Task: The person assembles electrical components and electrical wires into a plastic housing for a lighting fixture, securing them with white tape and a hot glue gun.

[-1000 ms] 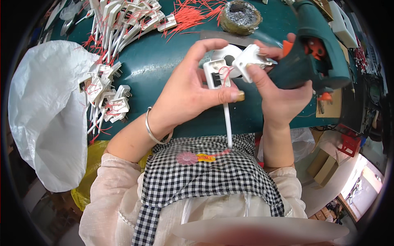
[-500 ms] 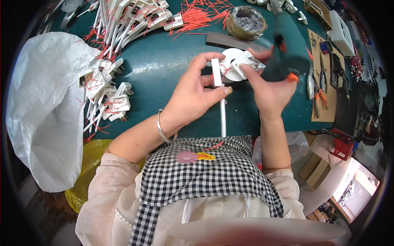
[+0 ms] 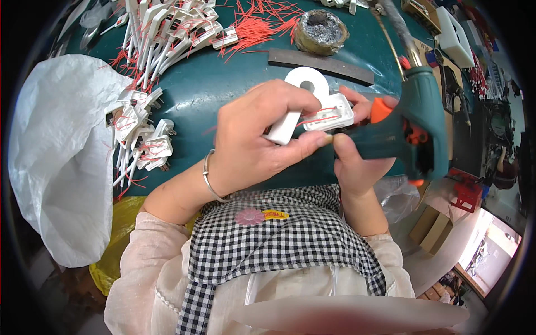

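The left hand has its fingers curled over the top and its thumb pressed from below, clamped on a white plug part with thin red wires across its open face. The part sits between thumb tip and fingertips, held above the green worktop, its open face turned toward the right hand. The right hand is closed around the grip of a dark green power screwdriver with orange trim; its forefinger lies along the orange trigger, and the tool's front end meets the plug part just beside the left thumb.

Half a second ago the screwdriver was raised farther back over the worktop and a long white stem hung down from the left hand; now the tool has come in against the part and the stem no longer shows.

Behind the hands a white tape roll lies on the worktop, with a round dish of grey metal wool beyond it. To the left lie heaps of white plug parts and a white plastic bag.
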### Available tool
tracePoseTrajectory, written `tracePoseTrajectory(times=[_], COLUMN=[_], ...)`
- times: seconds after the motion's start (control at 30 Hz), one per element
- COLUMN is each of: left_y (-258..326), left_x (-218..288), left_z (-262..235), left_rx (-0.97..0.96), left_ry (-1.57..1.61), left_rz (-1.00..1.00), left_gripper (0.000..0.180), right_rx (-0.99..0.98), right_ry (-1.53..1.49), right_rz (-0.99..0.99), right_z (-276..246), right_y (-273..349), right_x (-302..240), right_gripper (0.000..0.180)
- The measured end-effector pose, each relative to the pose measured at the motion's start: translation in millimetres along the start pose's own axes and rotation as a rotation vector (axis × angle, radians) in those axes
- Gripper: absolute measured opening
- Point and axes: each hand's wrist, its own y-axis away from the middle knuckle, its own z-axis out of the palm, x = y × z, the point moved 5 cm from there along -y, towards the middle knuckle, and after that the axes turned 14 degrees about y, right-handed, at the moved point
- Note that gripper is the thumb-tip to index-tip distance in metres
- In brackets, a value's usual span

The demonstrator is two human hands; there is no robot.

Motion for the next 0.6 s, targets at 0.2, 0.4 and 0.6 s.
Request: tracePoseTrajectory(times=[0.2,0.4,0.6], left_y=[6,17,20], left_x=[10,12,13], left_z=[9,16,17], left_rx=[-0.107,-0.189,-0.213], left_ry=[-0.214,-0.336,-0.364], left_rz=[0.398,0.513,0.53], left_gripper=[0.031,0.034,0.03], right_rx=[0.028,0.032,0.008], right_ry=[-0.163,-0.22,-0.311], right_rz=[0.167,0.237,0.228], right_z=[-8,-12,-9], right_y=[-1,6,8], right_x=[4,8,13], right_gripper=[0.073,0.074,0.076])
